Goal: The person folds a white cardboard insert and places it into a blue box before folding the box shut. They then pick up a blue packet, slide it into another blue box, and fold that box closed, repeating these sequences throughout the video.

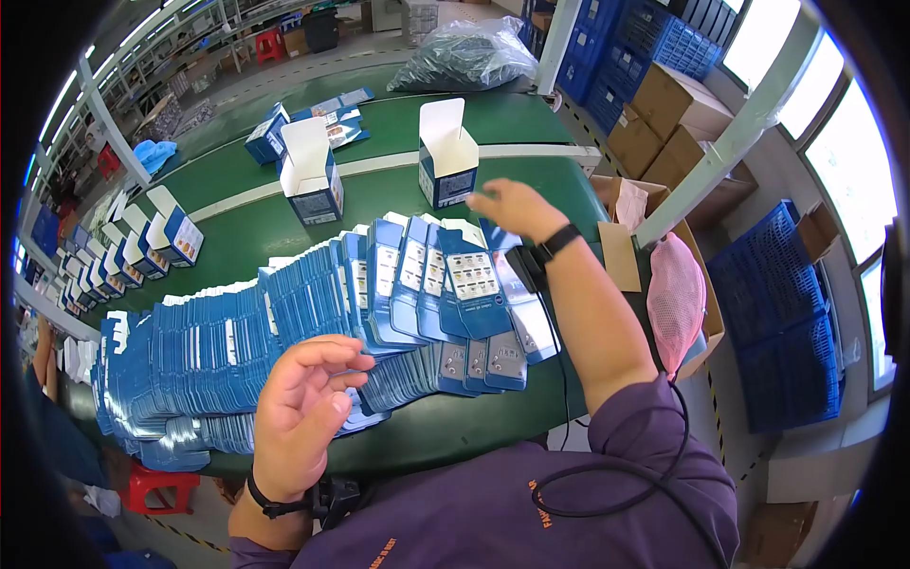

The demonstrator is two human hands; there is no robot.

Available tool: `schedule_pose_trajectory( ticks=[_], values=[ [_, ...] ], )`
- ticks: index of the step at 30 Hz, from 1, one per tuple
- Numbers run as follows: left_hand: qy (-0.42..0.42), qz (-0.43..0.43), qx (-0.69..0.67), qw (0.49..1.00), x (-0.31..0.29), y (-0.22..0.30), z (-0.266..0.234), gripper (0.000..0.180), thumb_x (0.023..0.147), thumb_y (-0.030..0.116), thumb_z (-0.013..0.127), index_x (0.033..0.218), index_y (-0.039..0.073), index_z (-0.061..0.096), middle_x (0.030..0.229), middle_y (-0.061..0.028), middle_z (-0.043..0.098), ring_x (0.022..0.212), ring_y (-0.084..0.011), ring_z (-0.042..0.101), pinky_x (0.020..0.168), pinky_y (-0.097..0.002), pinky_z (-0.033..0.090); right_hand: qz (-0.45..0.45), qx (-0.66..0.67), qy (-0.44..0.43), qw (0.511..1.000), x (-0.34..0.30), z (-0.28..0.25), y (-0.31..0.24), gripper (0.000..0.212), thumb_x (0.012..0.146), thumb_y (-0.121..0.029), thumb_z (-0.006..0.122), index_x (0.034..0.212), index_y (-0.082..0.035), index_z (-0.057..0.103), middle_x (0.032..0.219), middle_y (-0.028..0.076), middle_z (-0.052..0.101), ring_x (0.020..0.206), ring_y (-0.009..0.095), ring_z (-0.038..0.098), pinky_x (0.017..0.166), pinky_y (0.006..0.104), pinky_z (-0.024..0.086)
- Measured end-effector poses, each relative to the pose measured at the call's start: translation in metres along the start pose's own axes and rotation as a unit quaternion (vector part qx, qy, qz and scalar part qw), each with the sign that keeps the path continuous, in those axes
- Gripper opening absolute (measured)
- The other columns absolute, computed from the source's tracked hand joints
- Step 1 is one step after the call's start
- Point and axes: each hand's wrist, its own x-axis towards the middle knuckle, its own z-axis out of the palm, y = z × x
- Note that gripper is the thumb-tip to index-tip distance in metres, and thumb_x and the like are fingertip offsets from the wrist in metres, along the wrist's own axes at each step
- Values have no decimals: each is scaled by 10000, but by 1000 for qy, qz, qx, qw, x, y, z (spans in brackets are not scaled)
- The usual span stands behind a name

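My right hand (pixel 515 206) is just right of an erected blue-and-white carton (pixel 449 180) with its lid flap standing up. Its fingers point toward the carton's lower corner and seem to hold nothing; whether they touch it I cannot tell. My left hand (pixel 308 403) hovers palm up over the near edge of the stacked cartons, its fingers loosely bent, apart from the thumb, and empty. Between my hands lie flat folded cartons (pixel 471 275), fanned out over a long row of blue flattened cartons (pixel 194 346). A second erected carton (pixel 318 201) stands open left of the first.
More open cartons (pixel 175 235) line the far left of the green table (pixel 531 175). Across a pale rail (pixel 379 161) lie other blue cartons (pixel 332 123) and a bag of dark things (pixel 464 57). A post (pixel 730 128), a cardboard box (pixel 706 346) and blue crates (pixel 782 322) are at the right.
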Motion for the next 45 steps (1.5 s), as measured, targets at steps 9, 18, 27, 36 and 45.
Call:
schedule_pose_trajectory(
  ticks=[9, 18, 27, 36, 45],
  values=[
    [-74, 164, 354, 918, 46, -21, 53, 768, 845, 168, 741, 1485, -54, 378, 1455, -308, 416, 1348, -432, 438, 1161, -455, 325, -85, 69, 263, 958, -88, -73, -59, 238, 810, -76, 786, 977, -8, 632, 1127, 93, 620, 895, 144, 644, 713, 283, 560],
    [92, 350, 314, 878, 86, -38, 92, 956, 810, 178, 767, 1553, -57, 215, 1508, -334, 347, 1386, -504, 378, 1139, -501, 346, -401, 158, 279, 858, -174, -105, -188, 308, 807, -186, 824, 1011, -101, 610, 1406, 161, 473, 1395, 447, 418, 1122, 573, 369],
    [-75, 435, 277, 853, 95, -18, 44, 675, 897, 241, 709, 1482, 18, 454, 1510, -198, 468, 1343, -458, 478, 1108, -476, 394, -234, 323, 292, 869, -155, -97, -195, 958, 881, -655, 625, 1540, -53, 275, 1529, 229, 386, 1446, 391, 354, 1200, 534, 269],
    [59, 443, 185, 875, 72, -17, 47, 777, 893, 466, 660, 1417, -74, 467, 1410, -281, 468, 1369, -416, 431, 1197, -505, 198, -218, 382, 225, 870, -166, -55, -215, 918, 919, -576, 477, 1557, 31, 217, 1528, 212, 405, 1433, 329, 381, 1183, 461, 299],
    [87, 483, 161, 856, 66, -18, 73, 558, 896, 217, 563, 1384, -48, 507, 1370, -247, 481, 1314, -424, 449, 1188, -565, 160, -206, 334, 206, 896, -163, -75, -200, 669, 1008, -433, 437, 1493, 12, 318, 1458, 187, 491, 1371, 308, 460, 1193, 439, 310]
  ],
)
